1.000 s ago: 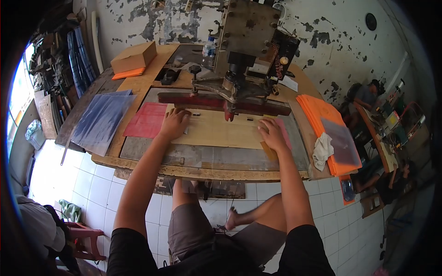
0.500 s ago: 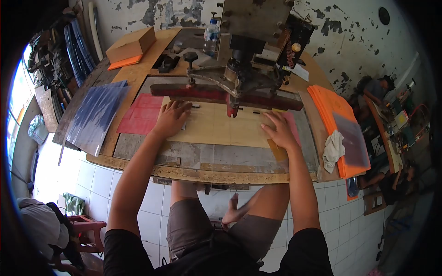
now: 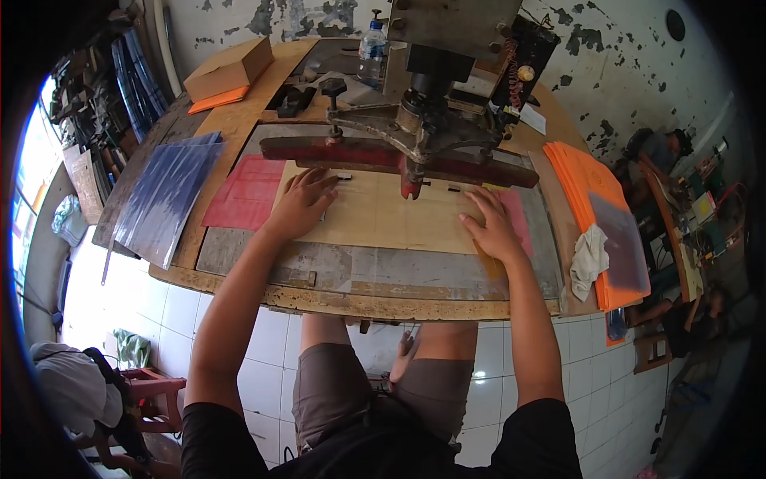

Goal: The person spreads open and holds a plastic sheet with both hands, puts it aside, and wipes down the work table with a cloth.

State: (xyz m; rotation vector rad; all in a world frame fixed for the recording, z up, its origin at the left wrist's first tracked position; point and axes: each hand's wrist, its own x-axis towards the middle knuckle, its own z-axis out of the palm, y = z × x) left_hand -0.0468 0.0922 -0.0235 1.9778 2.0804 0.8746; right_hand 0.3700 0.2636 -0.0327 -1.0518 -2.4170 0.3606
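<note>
A pale yellow sheet or board (image 3: 391,219) lies flat on the grey metal bed (image 3: 383,267) of a press. My left hand (image 3: 303,205) rests on the sheet's left part with its fingers stretched out. On the right part lies my right hand (image 3: 488,225), its fingers spread. Neither hand grips anything. Near the fingertips of each hand sits a small dark piece (image 3: 453,189). A red sheet (image 3: 242,191) shows from under the left end of the yellow one, and pink shows at the right end. Above the sheet hangs the press's red bar (image 3: 359,154).
Clear bluish plastic sheets (image 3: 167,199) lie at the left. Orange sheets (image 3: 570,191) are stacked at the right, with a white rag (image 3: 589,259) on them. A cardboard box (image 3: 227,68) and a water bottle (image 3: 372,52) stand behind. Other people (image 3: 666,148) sit far right.
The view has shifted slightly, and the right leg has swung inward toward the left one. Both hands stay flat on the yellow sheet in much the same places.
</note>
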